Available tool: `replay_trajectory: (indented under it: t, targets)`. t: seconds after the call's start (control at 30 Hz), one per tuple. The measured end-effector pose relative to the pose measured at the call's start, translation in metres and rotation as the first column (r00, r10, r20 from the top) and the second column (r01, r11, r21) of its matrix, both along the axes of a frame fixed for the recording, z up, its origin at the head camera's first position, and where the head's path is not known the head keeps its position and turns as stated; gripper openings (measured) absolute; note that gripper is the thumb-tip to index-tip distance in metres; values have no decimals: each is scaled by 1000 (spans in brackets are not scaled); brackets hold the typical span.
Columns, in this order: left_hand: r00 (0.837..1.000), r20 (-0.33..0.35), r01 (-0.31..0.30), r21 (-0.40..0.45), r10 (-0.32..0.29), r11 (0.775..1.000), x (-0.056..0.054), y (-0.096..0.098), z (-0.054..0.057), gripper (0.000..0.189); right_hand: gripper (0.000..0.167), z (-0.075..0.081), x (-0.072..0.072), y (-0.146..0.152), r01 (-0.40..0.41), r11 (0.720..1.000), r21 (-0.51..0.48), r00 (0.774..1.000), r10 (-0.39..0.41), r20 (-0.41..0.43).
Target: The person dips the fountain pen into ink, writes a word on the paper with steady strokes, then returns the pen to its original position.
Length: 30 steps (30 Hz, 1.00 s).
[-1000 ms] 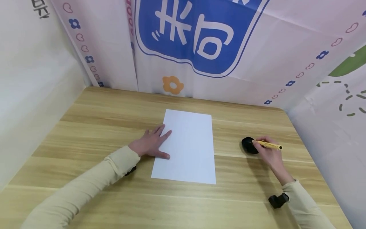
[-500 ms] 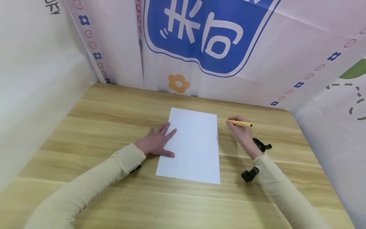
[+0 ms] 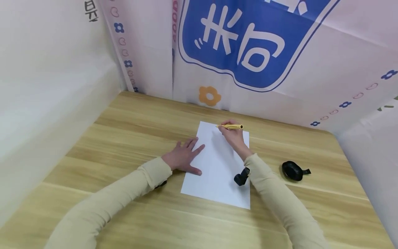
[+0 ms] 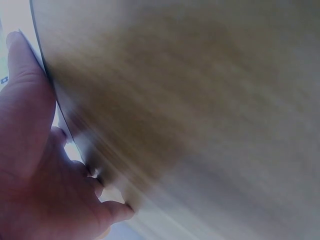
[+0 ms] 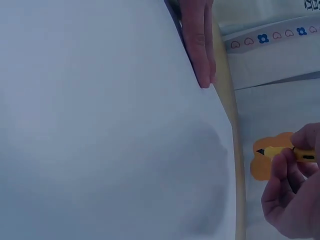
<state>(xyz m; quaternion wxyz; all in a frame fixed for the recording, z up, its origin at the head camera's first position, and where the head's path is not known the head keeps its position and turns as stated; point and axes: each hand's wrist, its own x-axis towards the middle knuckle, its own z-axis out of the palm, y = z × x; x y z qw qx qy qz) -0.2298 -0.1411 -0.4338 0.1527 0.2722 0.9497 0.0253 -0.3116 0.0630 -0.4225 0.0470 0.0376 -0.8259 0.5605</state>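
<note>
A blank white sheet of paper [image 3: 211, 183] lies on the wooden table. The left hand [image 3: 181, 158] rests on its left edge with fingers spread and straight; in the left wrist view, the same hand [image 4: 37, 150] lies along the sheet's edge. Over the upper part of the sheet, the right hand [image 3: 234, 137] pinches a yellow fountain pen [image 3: 233, 127], its tip toward the left. The right wrist view shows the pen's dark nib [image 5: 260, 151] pointing away from the fingers [image 5: 280, 175]. Whether the nib touches the paper cannot be told.
A small black oval object with a short tab [image 3: 293, 171] lies right of the paper. Printed cloth walls [image 3: 161, 69] enclose the table [image 3: 140, 114] at the back and sides. A black wrist camera [image 3: 240, 178] hangs over the sheet beneath the right sleeve.
The right hand has carried the pen leftward from beside the black object to over the top of the paper, uncovering that object. The left hand stays on the sheet; the head view has shifted.
</note>
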Motion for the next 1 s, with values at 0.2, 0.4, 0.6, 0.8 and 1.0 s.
replay_trajectory:
  t: [0.2,0.4,0.6,0.8,1.0]
  targets:
    - [1000,-3,1,-17,-1,1000,-1,4,-1,102,14,-8,-5,-10,-19,1000,12,1000,19,-9]
    - [1000,-7,-13,-13,13,1000,0,3,-2,102,17,-11,-4,-19,-40,999,27,999,39,25]
    - [1000,-13,-13,-19,13,1000,1,2,0,101,15,-13,-4,-23,-55,996,65,999,54,6]
    - [1000,-13,-15,-20,14,1000,2,2,-1,101,13,-19,-4,-24,-70,994,80,998,69,12]
    - [1000,-18,-17,-24,16,1000,0,3,-3,102,13,-19,-4,-23,-72,995,73,997,71,20]
